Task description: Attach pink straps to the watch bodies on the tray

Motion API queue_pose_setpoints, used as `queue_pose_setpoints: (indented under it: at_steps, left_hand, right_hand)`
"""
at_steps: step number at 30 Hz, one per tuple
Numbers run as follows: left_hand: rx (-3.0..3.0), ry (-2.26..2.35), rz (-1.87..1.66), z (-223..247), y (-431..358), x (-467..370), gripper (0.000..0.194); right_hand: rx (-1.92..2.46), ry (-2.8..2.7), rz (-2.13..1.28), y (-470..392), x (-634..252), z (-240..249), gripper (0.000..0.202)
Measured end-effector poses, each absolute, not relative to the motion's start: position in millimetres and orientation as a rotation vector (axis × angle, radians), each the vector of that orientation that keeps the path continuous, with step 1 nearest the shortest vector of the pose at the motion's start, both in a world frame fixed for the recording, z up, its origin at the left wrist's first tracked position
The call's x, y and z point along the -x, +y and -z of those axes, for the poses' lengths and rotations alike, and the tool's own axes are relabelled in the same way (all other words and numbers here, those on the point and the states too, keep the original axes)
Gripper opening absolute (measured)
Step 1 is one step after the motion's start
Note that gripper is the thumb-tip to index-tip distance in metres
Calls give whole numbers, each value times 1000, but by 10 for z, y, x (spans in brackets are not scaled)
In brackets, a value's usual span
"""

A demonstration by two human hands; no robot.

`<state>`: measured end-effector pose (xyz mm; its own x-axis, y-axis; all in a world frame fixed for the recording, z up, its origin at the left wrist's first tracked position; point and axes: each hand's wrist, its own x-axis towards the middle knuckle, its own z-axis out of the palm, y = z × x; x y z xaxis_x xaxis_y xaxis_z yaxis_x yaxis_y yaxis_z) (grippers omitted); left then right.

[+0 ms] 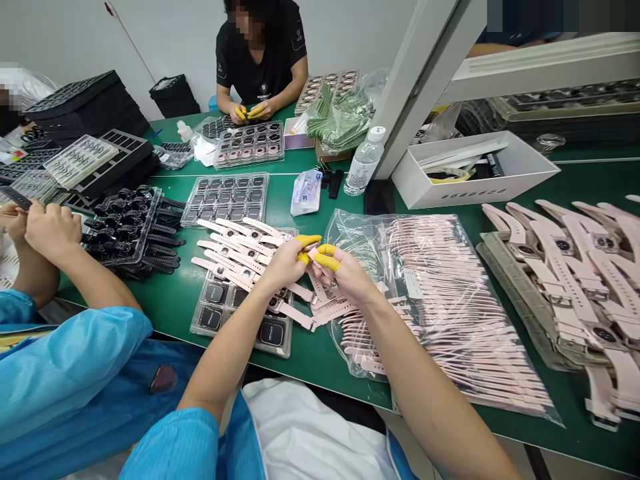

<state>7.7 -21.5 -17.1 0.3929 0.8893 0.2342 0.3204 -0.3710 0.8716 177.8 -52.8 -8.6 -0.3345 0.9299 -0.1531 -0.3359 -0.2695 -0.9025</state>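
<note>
The left hand [285, 265] and right hand [351, 275] were close together, both pinching a small pale-pink piece [313, 254] between yellow-sheathed fingertips, above the smooth green tabletop [175, 305]. Beside it, slim pink watches [251, 253] with perforated straps and dark, squarish faces lay across a clear, compartmented plastic tray [237, 333]; to the right sprawled a wrinkled, glossy transparent bag [450, 293] packed with ridged rows of pink straps.

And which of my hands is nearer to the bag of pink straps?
Right. Your right hand is by the left edge of the bag; your left hand is farther left.
</note>
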Motion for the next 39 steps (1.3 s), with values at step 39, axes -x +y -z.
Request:
queue_pose_setpoints:
  at_steps: [39]
  left_hand:
    - [-2419, 1074, -712, 69, -261, -18, 41]
  right_hand:
    - [917, -715, -1851, -475, -1763, 142, 37]
